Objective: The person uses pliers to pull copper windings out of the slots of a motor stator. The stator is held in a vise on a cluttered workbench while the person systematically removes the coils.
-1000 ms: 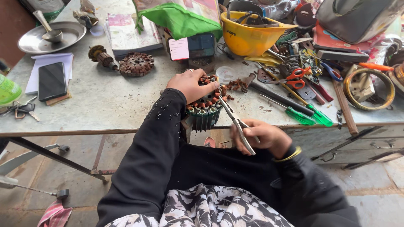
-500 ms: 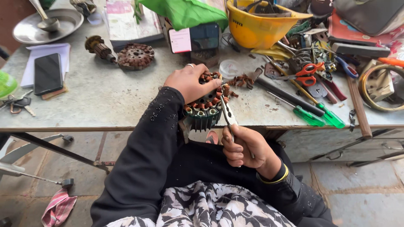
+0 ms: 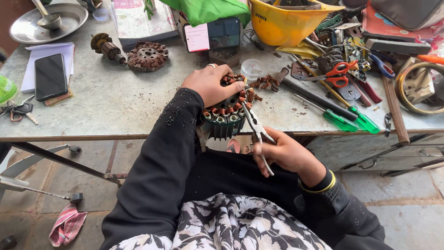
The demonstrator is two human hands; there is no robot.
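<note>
Two hands at work at the near edge of the grey worktop (image 3: 115, 102), centre of frame. Labels first: a pink-and-white rectangular card (image 3: 197, 37) stands upright at upper centre, against a dark blue box-shaped case (image 3: 224, 33). Left of it lies a flat pale booklet with pink print (image 3: 136, 21); print not recorded. A green cloth bag (image 3: 208, 9) is at top centre, with a yellow plastic hard hat (image 3: 289, 21), turned open side up, to its right. White paper sheets (image 3: 53, 53) at upper left lie under a black phone (image 3: 50, 76).

Main item: a round motor stator with copper-brown windings on a dark green core (image 3: 226, 113), at centre, tilted over the table edge. The left hand (image 3: 210, 85) is spread on top of it, fingers curled over the far windings, gripping it. The right hand (image 3: 282, 155) sits lower right of the stator, below the table edge, clenched around the handles of silver metal pliers (image 3: 255, 129). The plier tips reach up and left to touch the windings at the stator's right rim.

Nearby: loose copper wire scraps (image 3: 266, 82) just right of the stator; two green-handled screwdrivers (image 3: 351, 121) further right; red-handled scissors (image 3: 340, 74) in the clutter at upper right.
</note>
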